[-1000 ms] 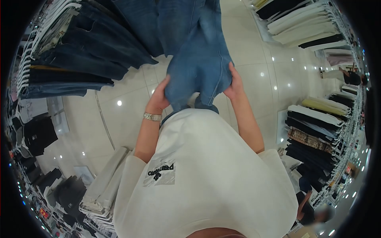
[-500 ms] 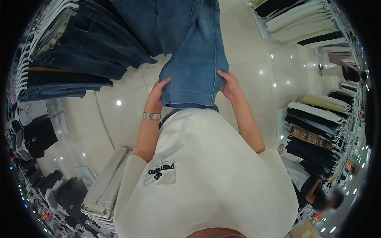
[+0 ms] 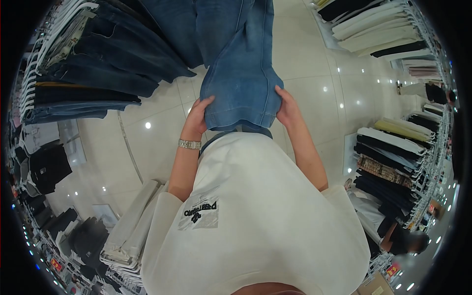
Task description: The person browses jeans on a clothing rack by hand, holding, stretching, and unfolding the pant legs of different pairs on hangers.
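Observation:
A blue denim garment, a pair of jeans (image 3: pixel 241 93), stretches down from the top of the view toward my body. My left hand (image 3: pixel 199 114) grips the left edge of its leg near the hem, thumb on top. On the opposite edge my right hand (image 3: pixel 286 105) is closed with the thumb over the fabric and the fingers hidden underneath. Between my hands the hem sags in a wavy curve just in front of my white shirt (image 3: pixel 275 196). A metal watch (image 3: pixel 190 144) circles my left wrist. The upper part of the jeans runs out of view.
Dark jeans (image 3: pixel 108 64) hang on white hangers at the upper left. Light trousers (image 3: pixel 130 231) hang close by my left side. Racks of folded-over trousers (image 3: pixel 388 157) line the right, where another person (image 3: pixel 403 241) stands. Glossy floor tiles (image 3: pixel 314 113) lie between.
The hem has gone from nearly straight to slack and wavy. My hands have shifted very slightly to the right, still holding the leg's edges.

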Demonstrator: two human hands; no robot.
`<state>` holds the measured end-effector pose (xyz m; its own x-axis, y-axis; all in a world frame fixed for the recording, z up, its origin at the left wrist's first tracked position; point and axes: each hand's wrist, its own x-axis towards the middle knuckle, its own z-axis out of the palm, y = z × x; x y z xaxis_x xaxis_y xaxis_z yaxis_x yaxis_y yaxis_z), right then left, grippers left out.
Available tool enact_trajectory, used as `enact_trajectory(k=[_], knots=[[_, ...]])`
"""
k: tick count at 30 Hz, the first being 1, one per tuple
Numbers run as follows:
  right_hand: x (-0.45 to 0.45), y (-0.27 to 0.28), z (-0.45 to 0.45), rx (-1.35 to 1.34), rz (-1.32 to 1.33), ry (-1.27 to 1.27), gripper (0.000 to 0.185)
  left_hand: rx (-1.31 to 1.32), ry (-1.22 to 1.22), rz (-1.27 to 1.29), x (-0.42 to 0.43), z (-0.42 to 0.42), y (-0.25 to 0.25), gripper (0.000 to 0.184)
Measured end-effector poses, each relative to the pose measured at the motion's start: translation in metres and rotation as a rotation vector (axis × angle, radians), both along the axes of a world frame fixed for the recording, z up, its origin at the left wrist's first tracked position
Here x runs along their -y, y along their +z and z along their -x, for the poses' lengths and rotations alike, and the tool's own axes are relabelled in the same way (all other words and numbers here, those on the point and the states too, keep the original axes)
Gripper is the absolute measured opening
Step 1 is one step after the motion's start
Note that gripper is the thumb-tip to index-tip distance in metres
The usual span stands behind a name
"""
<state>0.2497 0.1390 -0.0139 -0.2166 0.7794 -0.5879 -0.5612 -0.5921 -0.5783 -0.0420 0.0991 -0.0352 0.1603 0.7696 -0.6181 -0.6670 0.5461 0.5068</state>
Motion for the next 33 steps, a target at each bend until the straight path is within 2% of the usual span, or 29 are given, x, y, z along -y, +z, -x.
enact_trajectory(k=[4,8,14,17,23,26,33], knots=[[0.004,-0.008,-0.001,0.124,-0.02,0.036,0.044,-0.04,-0.017,0.028,0.001,0.003,-0.004,0.041],[0.001,-0.013,0.0,0.205,-0.043,-0.007,0.039,-0.102,-0.047,-0.053,-0.001,0.0,-0.005,0.041],[-0.006,-0.008,0.003,0.219,-0.039,-0.075,0.041,-0.19,-0.069,-0.103,-0.006,-0.004,-0.01,0.041],[-0.008,-0.007,0.003,0.188,-0.042,-0.085,0.044,-0.164,-0.09,-0.099,-0.009,-0.001,-0.01,0.043],[0.007,-0.015,0.002,-0.128,0.13,0.018,0.047,-0.111,-0.138,0.016,-0.003,0.003,-0.016,0.048],[0.018,-0.035,0.001,-0.055,0.13,0.153,0.043,-0.105,-0.148,0.072,0.003,0.001,-0.022,0.047],[0.017,-0.043,0.008,0.128,0.045,0.067,0.04,-0.218,-0.112,0.004,0.004,0.012,-0.036,0.039]])
